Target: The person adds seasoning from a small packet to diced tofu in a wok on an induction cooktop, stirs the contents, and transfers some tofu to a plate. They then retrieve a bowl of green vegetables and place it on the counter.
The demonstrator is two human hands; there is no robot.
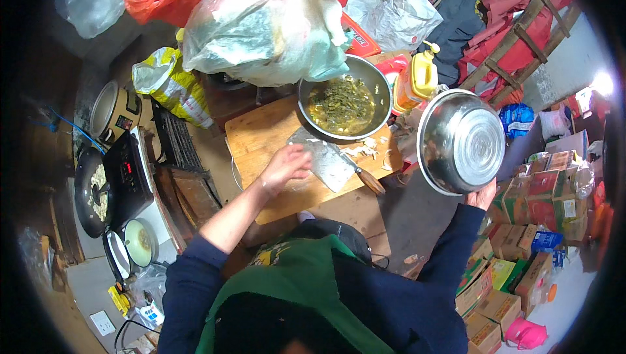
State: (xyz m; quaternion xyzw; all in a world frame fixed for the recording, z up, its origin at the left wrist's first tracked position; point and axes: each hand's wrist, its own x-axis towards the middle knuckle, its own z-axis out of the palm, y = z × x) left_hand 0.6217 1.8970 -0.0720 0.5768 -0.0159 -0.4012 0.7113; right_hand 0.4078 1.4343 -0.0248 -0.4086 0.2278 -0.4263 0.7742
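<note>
My right hand (484, 194) grips the rim of a stainless steel basin (462, 143), which is tilted with its underside towards me, right of the board. My left hand (288, 165) is over the wooden cutting board (274, 202), fingers slightly spread and holding nothing, near the blade of a cleaver (326, 161). The cleaver lies flat, its wooden handle (370, 181) towards the lower right. Chopped pale pieces (364, 149) are scattered beside it. At the board's far edge stands a metal bowl (384, 109) of chopped green vegetables (344, 104) in liquid.
Filled plastic bags (264, 26) hang over the far side. A yellow jug (418, 77) stands behind the basin. On the left are an induction cooker (128, 178) with a lit display, a wok (83, 197) holding food and a rice cooker (120, 109). Cardboard boxes (543, 192) are stacked at right.
</note>
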